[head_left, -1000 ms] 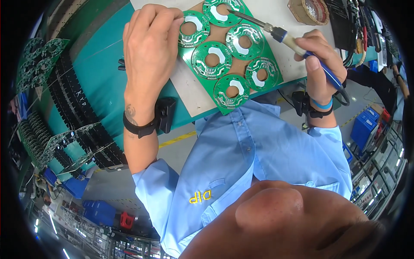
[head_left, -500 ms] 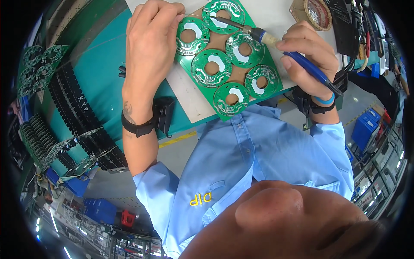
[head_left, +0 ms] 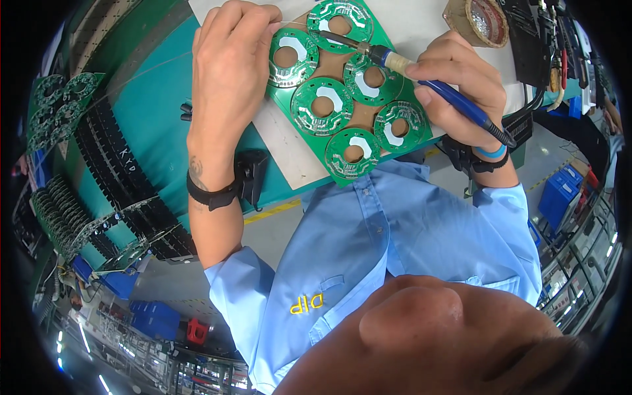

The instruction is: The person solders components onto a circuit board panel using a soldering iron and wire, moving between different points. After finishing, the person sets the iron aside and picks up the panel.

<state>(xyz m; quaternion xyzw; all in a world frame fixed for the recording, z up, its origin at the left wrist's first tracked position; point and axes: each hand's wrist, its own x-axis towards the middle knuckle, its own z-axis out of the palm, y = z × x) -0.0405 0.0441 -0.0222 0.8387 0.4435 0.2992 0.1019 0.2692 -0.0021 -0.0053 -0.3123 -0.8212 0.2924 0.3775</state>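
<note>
While my right hand is wrapped round a blue-and-cream, pen-shaped soldering iron, presumably to keep fingers clear of its dark metal tip, my left hand pinches a thin silvery wire at the fingertips, perhaps for fine aim; wire-to-tip contact cannot be told. Between both hands, on a pale grey sheet, lies a green rectangular circuit-board panel: six round boards, each with a white curved patch and central hole.

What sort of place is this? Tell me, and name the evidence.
Probably an electronics assembly workshop: the right hand holds a blue-handled soldering iron at a flat green panel of six round circuit boards, and more green circuit boards stand in a close row at the left.
</note>
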